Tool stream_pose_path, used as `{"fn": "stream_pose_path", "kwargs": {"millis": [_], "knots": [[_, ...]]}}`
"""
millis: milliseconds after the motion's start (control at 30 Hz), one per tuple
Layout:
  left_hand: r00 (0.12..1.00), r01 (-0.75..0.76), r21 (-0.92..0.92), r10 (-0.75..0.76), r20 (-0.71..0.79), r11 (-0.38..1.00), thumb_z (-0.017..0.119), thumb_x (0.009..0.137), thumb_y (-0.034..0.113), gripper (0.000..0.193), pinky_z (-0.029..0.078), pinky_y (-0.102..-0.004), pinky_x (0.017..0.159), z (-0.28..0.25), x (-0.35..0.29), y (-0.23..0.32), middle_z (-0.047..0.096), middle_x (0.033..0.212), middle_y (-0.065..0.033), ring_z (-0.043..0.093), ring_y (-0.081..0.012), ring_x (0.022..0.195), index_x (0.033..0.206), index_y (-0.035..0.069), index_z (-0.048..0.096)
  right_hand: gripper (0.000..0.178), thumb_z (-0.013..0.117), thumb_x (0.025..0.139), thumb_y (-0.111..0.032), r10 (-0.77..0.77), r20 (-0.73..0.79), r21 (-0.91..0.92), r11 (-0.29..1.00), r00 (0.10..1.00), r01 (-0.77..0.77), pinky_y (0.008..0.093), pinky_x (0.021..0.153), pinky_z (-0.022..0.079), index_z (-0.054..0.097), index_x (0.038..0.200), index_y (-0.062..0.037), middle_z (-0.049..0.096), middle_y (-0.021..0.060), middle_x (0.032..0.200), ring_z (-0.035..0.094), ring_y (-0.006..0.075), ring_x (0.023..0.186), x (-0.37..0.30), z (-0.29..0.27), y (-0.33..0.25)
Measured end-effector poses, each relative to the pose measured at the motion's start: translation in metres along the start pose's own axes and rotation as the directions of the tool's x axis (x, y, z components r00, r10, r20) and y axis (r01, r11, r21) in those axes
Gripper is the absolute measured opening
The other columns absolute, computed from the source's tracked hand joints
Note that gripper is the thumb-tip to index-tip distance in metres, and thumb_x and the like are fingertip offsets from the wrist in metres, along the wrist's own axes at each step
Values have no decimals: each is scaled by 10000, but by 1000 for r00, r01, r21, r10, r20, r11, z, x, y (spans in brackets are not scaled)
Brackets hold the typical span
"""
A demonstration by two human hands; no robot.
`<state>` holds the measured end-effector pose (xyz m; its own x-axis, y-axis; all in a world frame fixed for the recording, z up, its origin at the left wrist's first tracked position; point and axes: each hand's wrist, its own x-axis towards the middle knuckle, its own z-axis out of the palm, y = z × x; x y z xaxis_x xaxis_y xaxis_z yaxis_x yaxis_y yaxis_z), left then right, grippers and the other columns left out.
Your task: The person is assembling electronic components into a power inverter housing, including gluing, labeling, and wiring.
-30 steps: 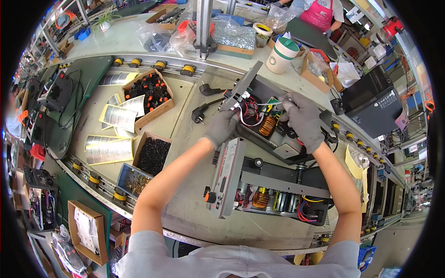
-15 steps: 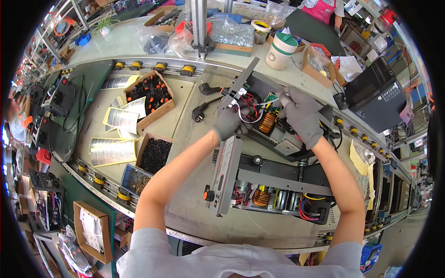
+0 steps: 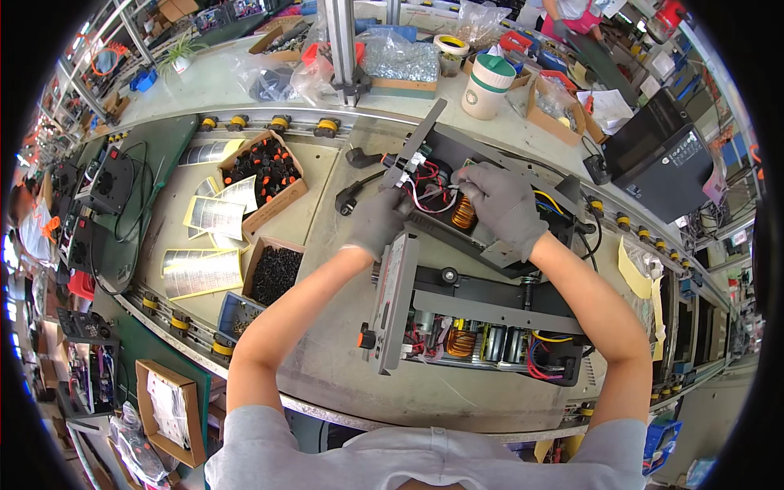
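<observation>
An opened black electrical device [image 3: 531,175] with wires and a copper coil [image 3: 464,214] inside lies at the far middle of the bench. My left hand [image 3: 377,222], in a grey glove, is closed at the lower end of its tilted grey front panel [image 3: 425,131]; its fingertips are partly hidden. Inside the housing, my gloved right hand [image 3: 505,208] pinches a thin white wire [image 3: 445,189] beside the coil. Nearer me lies a second opened device [image 3: 490,306], its coil, capacitors and coloured wires exposed, with an orange-and-black knob [image 3: 367,336] on its front panel.
On the left are a carton of black-and-orange knobs [image 3: 265,167], printed label sheets [image 3: 200,273], a box of small black parts [image 3: 278,273] and a blue bin [image 3: 237,314]. A black power plug [image 3: 347,198] lies beside the far device. A lidded cup [image 3: 488,86] stands behind.
My right hand has moved left and slightly down, closer to the front panel. My left hand has shifted left, its fingers drawn back from the wires toward the panel's edge.
</observation>
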<state>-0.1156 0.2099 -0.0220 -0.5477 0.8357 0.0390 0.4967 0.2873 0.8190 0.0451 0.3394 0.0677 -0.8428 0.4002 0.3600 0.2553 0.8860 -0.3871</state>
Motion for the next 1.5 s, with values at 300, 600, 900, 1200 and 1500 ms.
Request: {"fn": "stream_pose_path", "kwargs": {"millis": [300,600,900,1200,1500], "knots": [[858,-357,375,460,-231,855,587,857,280,153,457,-430,546,-18,-13,-17,610,651,-124,608,-319,613,906,139,618,105,601,831,-141,-118,-24,-11,993,993,118,361,694,480,628,929,-112,610,66,858,602,278,787,4,13,-13],[866,-451,549,493,79,704,596,822,185,134,497,-393,647,-63,-29,20,574,1056,-63,622,-291,769,942,125,592,114,591,829,-112,-77,72,62,995,994,72,365,737,475,629,926,-67,611,104,862,597,301,811,14,17,-16],[821,-572,204,552,148,795,628,835,149,128,494,-325,652,-48,9,34,627,770,-45,633,-194,716,932,108,554,200,567,806,-14,206,204,481,830,957,-281,290,731,491,638,993,-4,659,97,922,622,165,815,26,13,-29],[958,-282,-133,285,3,950,677,818,81,229,488,-247,657,-36,13,35,622,771,-49,605,-86,722,968,29,513,272,513,839,9,122,127,536,827,984,-171,262,724,497,618,1090,-9,673,87,948,618,119,798,26,11,-20],[935,-354,-213,352,-50,911,685,804,174,243,474,-335,621,-25,19,20,616,751,-121,624,-249,688,917,52,508,233,523,868,-22,113,59,522,844,992,-127,273,741,501,626,1077,-21,682,96,944,637,148,823,25,16,-20]]}}
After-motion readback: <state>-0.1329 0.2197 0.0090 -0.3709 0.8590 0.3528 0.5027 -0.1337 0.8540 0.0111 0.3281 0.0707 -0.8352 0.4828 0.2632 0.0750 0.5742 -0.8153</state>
